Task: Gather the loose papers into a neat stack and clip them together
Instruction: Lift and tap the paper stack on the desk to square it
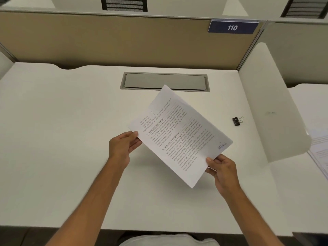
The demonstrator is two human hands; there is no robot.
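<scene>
A stack of printed papers is held tilted above the middle of the white desk, its text running diagonally. My left hand pinches the stack's left edge. My right hand grips its lower right edge, thumb on top. How many sheets the stack holds cannot be told. A black binder clip with silver handles lies on the desk to the right of the papers, apart from both hands.
A grey cable-tray cover is set into the desk behind the papers. A beige partition with a blue "110" sign closes the back. A white side divider stands at right, with more printed sheets beyond it.
</scene>
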